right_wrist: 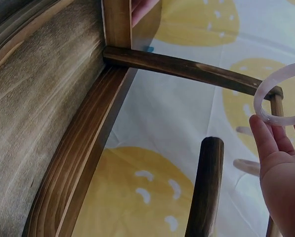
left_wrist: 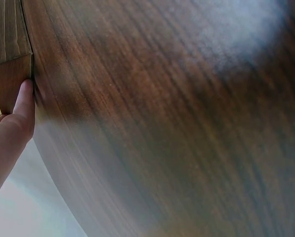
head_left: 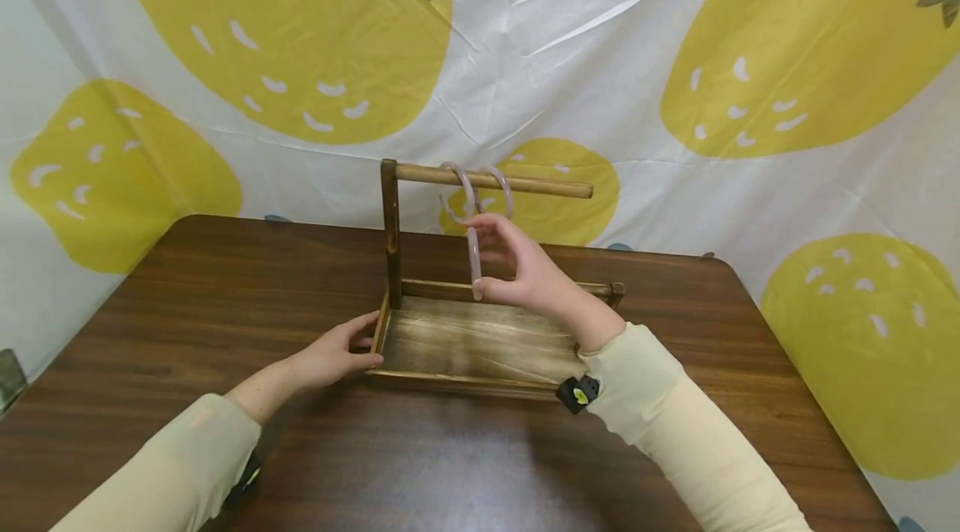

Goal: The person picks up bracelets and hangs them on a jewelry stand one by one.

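A pale, slightly see-through bangle is held by my right hand between thumb and fingers, nearly edge-on in the head view. Just above the hand, two similar pale bangles hang on the wooden bar of a display stand. The stand has an upright post at its left and a shallow tray as its base. My left hand touches the left end of that tray, thumb by the front corner and fingers along the outer side.
The stand sits on a dark brown wooden table. Behind it hangs a white cloth with large yellow fruit prints. The bar's right end is free, with no post under it. Dark wrist straps show at the sleeves.
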{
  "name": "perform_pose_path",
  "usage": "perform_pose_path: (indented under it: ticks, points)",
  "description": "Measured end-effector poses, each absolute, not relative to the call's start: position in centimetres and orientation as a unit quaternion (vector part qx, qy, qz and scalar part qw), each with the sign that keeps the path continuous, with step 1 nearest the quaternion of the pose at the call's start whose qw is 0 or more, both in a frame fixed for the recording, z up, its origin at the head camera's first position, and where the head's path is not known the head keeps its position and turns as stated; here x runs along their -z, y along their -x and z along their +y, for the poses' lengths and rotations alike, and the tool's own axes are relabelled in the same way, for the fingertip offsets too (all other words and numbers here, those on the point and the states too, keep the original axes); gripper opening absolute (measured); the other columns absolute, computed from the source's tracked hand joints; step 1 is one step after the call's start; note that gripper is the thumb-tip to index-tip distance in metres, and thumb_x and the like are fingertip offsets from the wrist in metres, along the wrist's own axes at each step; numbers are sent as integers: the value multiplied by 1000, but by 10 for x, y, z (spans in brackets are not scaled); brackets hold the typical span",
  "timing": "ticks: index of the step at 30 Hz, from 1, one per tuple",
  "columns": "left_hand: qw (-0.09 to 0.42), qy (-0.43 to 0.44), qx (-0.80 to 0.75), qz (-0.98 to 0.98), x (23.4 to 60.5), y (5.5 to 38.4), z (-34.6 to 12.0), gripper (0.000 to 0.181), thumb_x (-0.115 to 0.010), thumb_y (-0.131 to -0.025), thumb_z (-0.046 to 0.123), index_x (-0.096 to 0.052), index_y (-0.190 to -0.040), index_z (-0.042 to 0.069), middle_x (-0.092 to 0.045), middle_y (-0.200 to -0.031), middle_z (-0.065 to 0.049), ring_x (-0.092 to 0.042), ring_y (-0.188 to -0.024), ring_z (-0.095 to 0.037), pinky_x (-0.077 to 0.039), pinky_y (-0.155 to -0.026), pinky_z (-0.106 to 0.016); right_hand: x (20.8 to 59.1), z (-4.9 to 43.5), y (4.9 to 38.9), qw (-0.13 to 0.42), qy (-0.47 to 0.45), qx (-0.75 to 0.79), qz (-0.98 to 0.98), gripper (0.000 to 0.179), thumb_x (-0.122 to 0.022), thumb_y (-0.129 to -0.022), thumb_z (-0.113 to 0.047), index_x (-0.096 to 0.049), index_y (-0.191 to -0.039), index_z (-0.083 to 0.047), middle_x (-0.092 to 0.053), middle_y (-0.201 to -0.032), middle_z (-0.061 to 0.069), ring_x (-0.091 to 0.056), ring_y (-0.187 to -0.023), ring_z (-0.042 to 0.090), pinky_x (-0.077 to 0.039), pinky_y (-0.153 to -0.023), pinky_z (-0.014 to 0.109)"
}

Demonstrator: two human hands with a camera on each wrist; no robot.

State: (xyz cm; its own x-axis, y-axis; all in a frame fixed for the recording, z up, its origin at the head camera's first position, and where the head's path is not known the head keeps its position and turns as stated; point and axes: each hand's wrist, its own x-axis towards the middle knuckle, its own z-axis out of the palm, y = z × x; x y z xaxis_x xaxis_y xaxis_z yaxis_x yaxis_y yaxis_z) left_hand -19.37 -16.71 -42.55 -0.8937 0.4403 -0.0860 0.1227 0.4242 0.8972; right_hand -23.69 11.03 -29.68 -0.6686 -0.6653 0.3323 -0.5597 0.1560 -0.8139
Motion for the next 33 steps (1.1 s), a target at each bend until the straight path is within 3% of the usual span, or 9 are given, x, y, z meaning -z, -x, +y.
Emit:
perform_pose_path:
  ticks: [15,22,27,33]
  points:
    - [156,-161,-502,835,425,194,-168,71,-60,-90,6,-16,-143,-14,-32,-140,-36,-43,-124,-48,-49,-93,-43,298,133,237,38,393,504,769,62,-62,-75,5,-35,-131,8,-45,-123,24,-47,-112,25,-42,-103,41]
    - [156,-164,-498,837,423,192,-167,71,-60,-90,7,-16,-142,-15,-31,-141,-36,-43,-124,-48,-49,-93,-44,295,143,238,18,403,517,755,61,-61,-76,5,-33,-130,14,-44,-121,23,-48,-107,9,-45,-99,27]
    - [159,-165,-499,836,422,191,-167,72,-60,-90,8,-15,-143,-15,-29,-142,-36,-43,-124,-48,-50,-92,-43,293,150,239,-2,399,527,751,60,-60,-76,6,-33,-129,16,-44,-120,23,-47,-107,6,-44,-97,20]
    - [160,-167,-502,834,423,192,-167,72,-59,-90,7,-15,-142,-15,-30,-142,-36,-43,-124,-48,-49,-92,-44,289,160,240,-10,380,525,762,59,-57,-76,10,-32,-129,15,-45,-118,12,-46,-108,7,-43,-96,18]
